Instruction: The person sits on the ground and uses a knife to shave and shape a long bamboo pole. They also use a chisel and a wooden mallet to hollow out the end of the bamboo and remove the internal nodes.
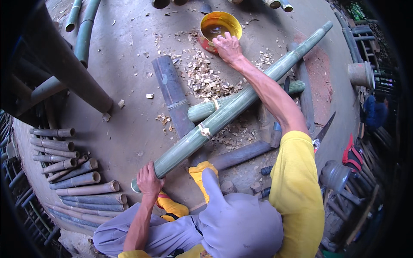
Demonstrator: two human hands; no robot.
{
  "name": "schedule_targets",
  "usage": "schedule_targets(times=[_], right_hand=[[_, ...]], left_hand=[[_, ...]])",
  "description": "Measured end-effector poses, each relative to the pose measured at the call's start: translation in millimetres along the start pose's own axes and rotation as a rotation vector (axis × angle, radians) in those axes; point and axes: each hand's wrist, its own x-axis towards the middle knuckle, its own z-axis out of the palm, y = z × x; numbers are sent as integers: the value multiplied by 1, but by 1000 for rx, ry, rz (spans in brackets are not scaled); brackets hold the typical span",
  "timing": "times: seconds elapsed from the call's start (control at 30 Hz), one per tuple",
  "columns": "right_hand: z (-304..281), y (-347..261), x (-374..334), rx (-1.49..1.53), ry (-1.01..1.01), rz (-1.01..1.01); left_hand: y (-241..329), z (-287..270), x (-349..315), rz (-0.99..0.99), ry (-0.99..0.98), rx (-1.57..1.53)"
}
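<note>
Your left hand [149, 180] has its fingers wrapped round the near end of the long pole [234, 108], between 7 and 8 o'clock. Your right hand [229, 47] is at the pail [206, 42], just past 12, fingers bent at the rim; whether they grip it, I cannot tell. The long pole slants toward 1 to 2, over a short pole [201, 112]. Chips [204, 81] lie at 12, a blade [325, 129] at 3, a stack [77, 179] of bamboo at 8.
</note>
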Motion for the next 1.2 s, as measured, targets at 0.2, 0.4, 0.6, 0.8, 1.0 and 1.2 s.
schedule_targets(times=[0.2, 0.4, 0.6, 0.8, 1.0, 1.2], right_hand=[[-16, -4, -11, 69, 265, 191], [-83, -5, -199, 296, 513, 603], [-60, -41, -378, 331, -80, 1064], [-63, -48, -377, 571, -134, 1125], [-113, -66, -355, 1331, 205, 1228], [-145, -156, -342, 1217, -25, 781]], left_hand=[[2, 2, 0, 19, 1, 20], [3, 3, -1, 8, -8, 19], [6, 0, -1, 5, 7, 3], [3, 1, 2, 3, 7, 8], [-1, -21, 9, -73, -170, -123], [0, -16, 6, -61, -176, -108]])
